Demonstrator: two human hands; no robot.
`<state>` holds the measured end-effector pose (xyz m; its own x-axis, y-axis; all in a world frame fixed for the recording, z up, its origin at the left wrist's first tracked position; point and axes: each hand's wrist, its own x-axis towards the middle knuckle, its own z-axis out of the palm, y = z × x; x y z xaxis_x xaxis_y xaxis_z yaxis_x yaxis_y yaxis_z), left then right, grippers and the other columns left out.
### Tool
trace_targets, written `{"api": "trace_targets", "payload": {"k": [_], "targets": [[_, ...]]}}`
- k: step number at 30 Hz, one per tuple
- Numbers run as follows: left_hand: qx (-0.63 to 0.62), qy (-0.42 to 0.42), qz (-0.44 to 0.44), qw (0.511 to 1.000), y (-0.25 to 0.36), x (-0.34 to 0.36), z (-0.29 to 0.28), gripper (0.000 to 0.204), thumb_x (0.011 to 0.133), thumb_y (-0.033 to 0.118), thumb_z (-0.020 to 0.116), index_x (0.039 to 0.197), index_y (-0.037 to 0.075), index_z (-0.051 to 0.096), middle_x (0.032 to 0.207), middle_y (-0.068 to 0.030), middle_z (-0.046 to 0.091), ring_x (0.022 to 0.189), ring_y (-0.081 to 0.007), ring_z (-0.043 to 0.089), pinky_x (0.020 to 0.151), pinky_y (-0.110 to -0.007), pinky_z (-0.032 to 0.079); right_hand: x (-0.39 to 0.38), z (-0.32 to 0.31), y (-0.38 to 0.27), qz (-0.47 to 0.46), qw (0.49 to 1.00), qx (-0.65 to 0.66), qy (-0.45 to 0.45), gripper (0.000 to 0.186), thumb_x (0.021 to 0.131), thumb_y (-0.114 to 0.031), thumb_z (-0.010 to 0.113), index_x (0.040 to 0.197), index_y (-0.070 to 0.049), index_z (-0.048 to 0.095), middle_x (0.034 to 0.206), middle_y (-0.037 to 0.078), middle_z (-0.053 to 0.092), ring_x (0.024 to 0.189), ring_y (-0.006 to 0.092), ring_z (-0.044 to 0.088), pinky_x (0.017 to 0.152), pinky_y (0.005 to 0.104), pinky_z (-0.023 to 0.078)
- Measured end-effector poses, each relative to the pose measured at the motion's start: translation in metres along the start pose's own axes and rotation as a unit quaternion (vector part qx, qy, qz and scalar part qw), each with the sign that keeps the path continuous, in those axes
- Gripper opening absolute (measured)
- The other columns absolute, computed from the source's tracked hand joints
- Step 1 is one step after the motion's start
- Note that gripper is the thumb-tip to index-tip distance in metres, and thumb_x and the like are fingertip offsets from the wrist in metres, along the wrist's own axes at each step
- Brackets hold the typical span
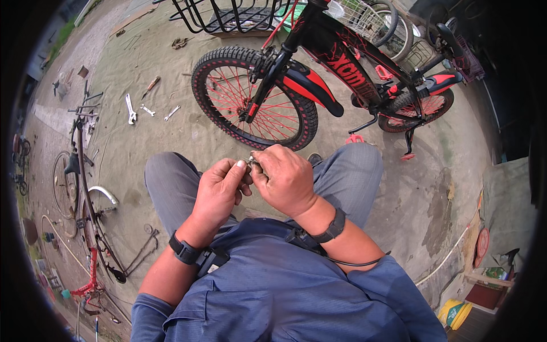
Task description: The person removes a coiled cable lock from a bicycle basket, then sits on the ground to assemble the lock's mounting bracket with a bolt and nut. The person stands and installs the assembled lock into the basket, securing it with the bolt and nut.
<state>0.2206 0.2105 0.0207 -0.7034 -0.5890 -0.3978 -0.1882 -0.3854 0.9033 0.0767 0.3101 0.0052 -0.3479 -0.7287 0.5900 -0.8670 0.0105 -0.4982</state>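
Note:
A small metal part (pixel 249 161) is pinched between my two hands, over the gap between my knees. My left hand (pixel 223 183) grips it with thumb and fingers from the left. From the right, the fingertips of my right hand (pixel 283 176) close on the same piece. Most of it is hidden by fingers, and its exact kind cannot be made out. Just beyond my hands stands a black and red bicycle (pixel 353 68), its front wheel (pixel 254 98) with red spokes nearest to me. A black wire basket (pixel 228 17) is at its front.
Left of the front wheel, an adjustable wrench (pixel 131 109), two small spanners (pixel 148 110) and a screwdriver (pixel 151 85) lie on the ground cloth. Bicycle frames and parts (pixel 82 171) are spread at far left. A yellow bucket (pixel 454 314) sits at lower right, near a pale hose (pixel 444 259).

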Motion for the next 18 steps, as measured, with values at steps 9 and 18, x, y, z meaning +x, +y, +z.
{"api": "trace_targets", "payload": {"k": [9,18], "targets": [[0.047,0.028,0.052,0.997,-0.0042,0.0016,0.0035,0.017,0.104,0.02,0.065,0.103,0.003,0.065,0.083,-0.0018,0.068,0.065,-0.0056,0.061,0.05,-0.019,0.043,-0.0026,0.0025,0.0001,0.007,1.0,-0.006,-0.008,0.024,0.078,-0.011,0.075,0.1,-0.006,0.07,0.086,0.008,0.063,0.078,0.0283,0.067,0.067,0.0399,0.054],[0.059,0.055,0.111,0.991,-0.0104,0.0021,0.0039,0.018,0.099,0.013,0.073,0.107,-0.001,0.064,0.093,-0.0047,0.071,0.075,-0.0084,0.066,0.059,-0.023,0.051,-0.0033,0.0012,-0.0023,0.025,1.0,0.01,-0.01,0.024,0.076,-0.008,0.077,0.098,-0.005,0.069,0.086,0.009,0.065,0.074,0.0311,0.067,0.064,0.0408,0.054]]}}
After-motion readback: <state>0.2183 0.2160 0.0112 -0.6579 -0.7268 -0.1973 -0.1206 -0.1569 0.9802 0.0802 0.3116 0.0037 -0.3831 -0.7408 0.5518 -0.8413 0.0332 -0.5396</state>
